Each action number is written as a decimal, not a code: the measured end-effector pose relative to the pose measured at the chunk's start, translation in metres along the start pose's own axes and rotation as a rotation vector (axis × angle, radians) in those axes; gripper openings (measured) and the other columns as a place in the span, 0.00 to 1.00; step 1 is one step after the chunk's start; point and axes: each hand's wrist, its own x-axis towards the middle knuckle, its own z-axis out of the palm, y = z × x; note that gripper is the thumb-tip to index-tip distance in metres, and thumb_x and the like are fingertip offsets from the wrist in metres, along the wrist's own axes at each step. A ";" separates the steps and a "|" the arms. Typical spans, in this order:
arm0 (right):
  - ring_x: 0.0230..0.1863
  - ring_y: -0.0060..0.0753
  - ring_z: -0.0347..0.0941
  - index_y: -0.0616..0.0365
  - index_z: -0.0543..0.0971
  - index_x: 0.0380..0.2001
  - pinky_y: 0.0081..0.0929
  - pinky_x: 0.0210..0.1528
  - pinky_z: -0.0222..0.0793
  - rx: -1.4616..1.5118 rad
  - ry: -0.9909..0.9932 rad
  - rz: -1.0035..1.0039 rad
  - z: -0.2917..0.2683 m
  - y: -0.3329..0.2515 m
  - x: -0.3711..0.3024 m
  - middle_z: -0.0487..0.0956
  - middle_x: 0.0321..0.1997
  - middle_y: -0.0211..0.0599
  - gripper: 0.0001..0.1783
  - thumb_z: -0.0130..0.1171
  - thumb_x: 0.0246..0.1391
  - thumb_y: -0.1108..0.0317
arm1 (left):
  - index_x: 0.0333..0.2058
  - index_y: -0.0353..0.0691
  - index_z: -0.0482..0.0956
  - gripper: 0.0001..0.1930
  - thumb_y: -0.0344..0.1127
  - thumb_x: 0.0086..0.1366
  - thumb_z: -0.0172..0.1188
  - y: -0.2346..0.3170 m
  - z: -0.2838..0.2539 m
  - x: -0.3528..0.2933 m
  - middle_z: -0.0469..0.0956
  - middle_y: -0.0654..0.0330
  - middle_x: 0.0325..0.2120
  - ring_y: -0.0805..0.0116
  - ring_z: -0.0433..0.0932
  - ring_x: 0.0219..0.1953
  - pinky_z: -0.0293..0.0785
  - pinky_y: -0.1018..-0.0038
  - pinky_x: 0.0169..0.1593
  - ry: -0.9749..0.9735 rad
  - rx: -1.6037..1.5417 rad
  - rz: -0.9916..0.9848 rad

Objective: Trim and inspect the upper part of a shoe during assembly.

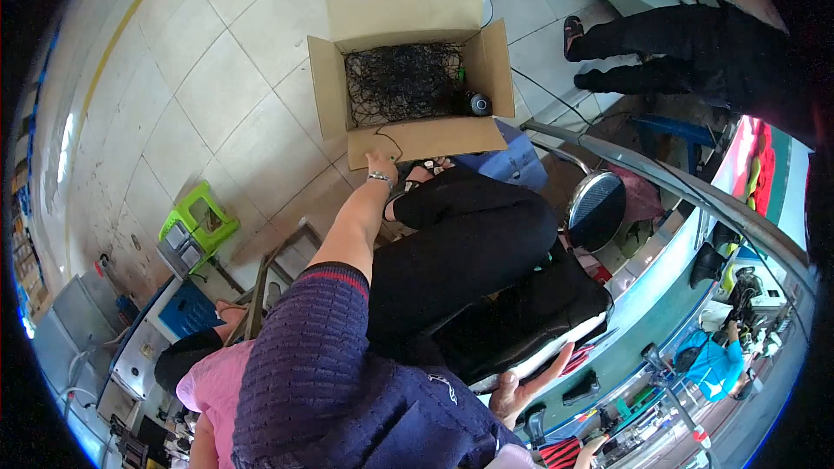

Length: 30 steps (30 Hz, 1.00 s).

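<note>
Pale floor tiles [234,78] carry an open cardboard box [452,137] of tangled black cords [404,82], upper centre; left hand [380,165] at its lower flap, grip unclear; right hand [524,391], lower right, fingers apart.

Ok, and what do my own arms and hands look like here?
Your left hand is gloveless, with a silver-coloured band at the wrist. That arm's short sleeve is dark navy, textured, with red edging near the cuff. Your right hand is gloveless too.
</note>
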 end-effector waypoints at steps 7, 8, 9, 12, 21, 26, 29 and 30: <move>0.67 0.40 0.54 0.53 0.45 0.72 0.35 0.68 0.49 0.041 0.037 0.003 0.007 -0.005 0.005 0.51 0.72 0.44 0.64 0.69 0.42 0.36 | 0.48 0.40 0.80 0.17 0.36 0.62 0.54 -0.009 -0.008 -0.012 0.71 0.50 0.57 0.49 0.65 0.62 0.64 0.47 0.58 0.178 -0.183 0.089; 0.67 0.40 0.54 0.53 0.45 0.72 0.35 0.68 0.49 0.046 0.030 -0.004 0.007 -0.004 0.005 0.51 0.72 0.44 0.64 0.69 0.42 0.36 | 0.44 0.38 0.83 0.15 0.34 0.60 0.56 -0.009 -0.011 -0.017 0.75 0.48 0.53 0.49 0.71 0.58 0.68 0.49 0.55 0.222 -0.215 0.101; 0.67 0.40 0.54 0.52 0.46 0.72 0.34 0.67 0.50 0.047 0.037 -0.019 0.007 -0.003 0.006 0.51 0.72 0.44 0.62 0.69 0.43 0.38 | 0.40 0.34 0.83 0.14 0.32 0.57 0.57 -0.010 -0.016 -0.019 0.79 0.45 0.44 0.49 0.79 0.47 0.74 0.55 0.51 0.221 -0.270 0.120; 0.65 0.39 0.56 0.51 0.46 0.72 0.32 0.65 0.53 0.001 0.044 -0.071 0.008 -0.005 0.007 0.51 0.71 0.43 0.57 0.67 0.48 0.43 | 0.36 0.33 0.83 0.12 0.30 0.55 0.57 -0.011 -0.038 -0.038 0.81 0.43 0.38 0.49 0.81 0.41 0.76 0.59 0.48 0.315 -0.341 0.133; 0.74 0.48 0.41 0.50 0.45 0.72 0.44 0.72 0.38 -0.241 0.093 -0.282 -0.004 0.000 0.007 0.43 0.75 0.49 0.52 0.61 0.53 0.47 | 0.39 0.35 0.82 0.14 0.31 0.54 0.55 -0.038 -0.084 -0.067 0.51 0.42 0.67 0.41 0.70 0.54 0.75 0.58 0.52 0.507 -0.423 0.002; 0.60 0.43 0.64 0.44 0.51 0.71 0.37 0.60 0.64 -0.159 0.214 -0.131 -0.052 0.047 0.002 0.56 0.69 0.48 0.44 0.60 0.55 0.65 | 0.47 0.33 0.73 0.18 0.29 0.56 0.58 0.032 -0.127 -0.183 0.61 0.36 0.61 0.41 0.68 0.58 0.67 0.58 0.60 1.126 -0.623 0.475; 0.57 0.41 0.70 0.44 0.57 0.69 0.37 0.57 0.68 -0.271 0.413 -0.114 -0.090 0.114 0.012 0.69 0.61 0.51 0.33 0.55 0.64 0.58 | 0.50 0.32 0.71 0.20 0.32 0.60 0.59 0.086 -0.171 -0.284 0.65 0.38 0.58 0.42 0.65 0.61 0.65 0.56 0.62 1.083 -0.731 0.823; 0.60 0.44 0.69 0.49 0.61 0.67 0.36 0.58 0.67 -0.255 0.427 -0.115 -0.102 0.139 0.016 0.68 0.62 0.55 0.30 0.53 0.65 0.56 | 0.50 0.31 0.71 0.21 0.34 0.60 0.59 0.112 -0.169 -0.307 0.67 0.40 0.55 0.44 0.66 0.60 0.65 0.55 0.61 1.187 -0.762 0.891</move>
